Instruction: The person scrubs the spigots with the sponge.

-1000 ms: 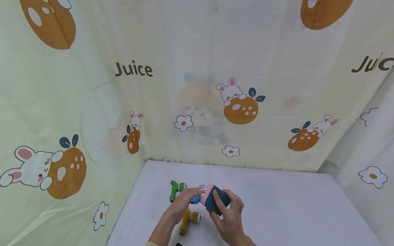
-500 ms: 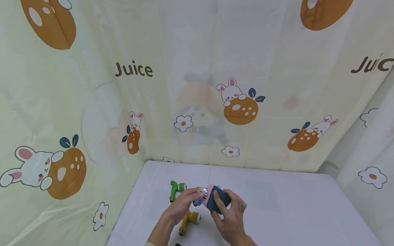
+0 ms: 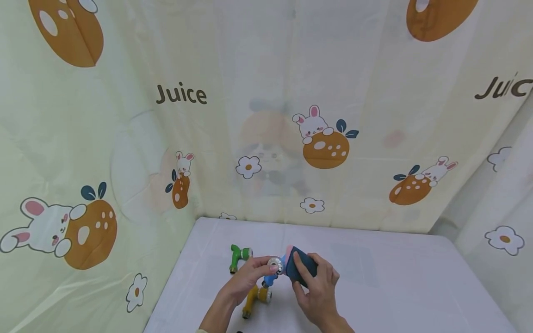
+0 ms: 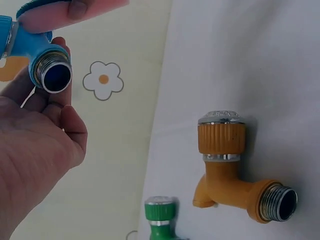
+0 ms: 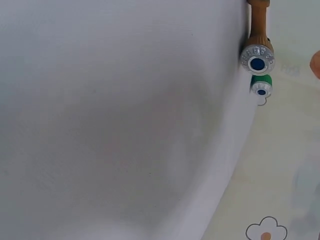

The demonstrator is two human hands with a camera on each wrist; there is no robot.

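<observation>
My left hand (image 3: 243,282) holds a small blue tap (image 3: 269,280) by its clear-and-silver round knob end, above the table. In the left wrist view the tap's threaded metal inlet (image 4: 55,75) faces the camera, with fingers curled behind it. My right hand (image 3: 319,292) grips a sponge (image 3: 305,268) with a dark teal layer and a pink layer. The pink side lies against the blue tap's body. Part of the tap is covered by the sponge and fingers. Neither hand shows in the right wrist view.
A yellow-orange tap (image 4: 225,185) lies on the white table (image 3: 395,277) below the left hand. Farther back lies a green tap (image 3: 237,259). A dark bit of something (image 3: 239,331) shows at the bottom edge. Printed curtains (image 3: 266,115) enclose the table's back and sides.
The sponge and right hand have shifted slightly right and up along the blue tap. The left hand has turned the tap, so its knob faces the head camera and more blue shows.
</observation>
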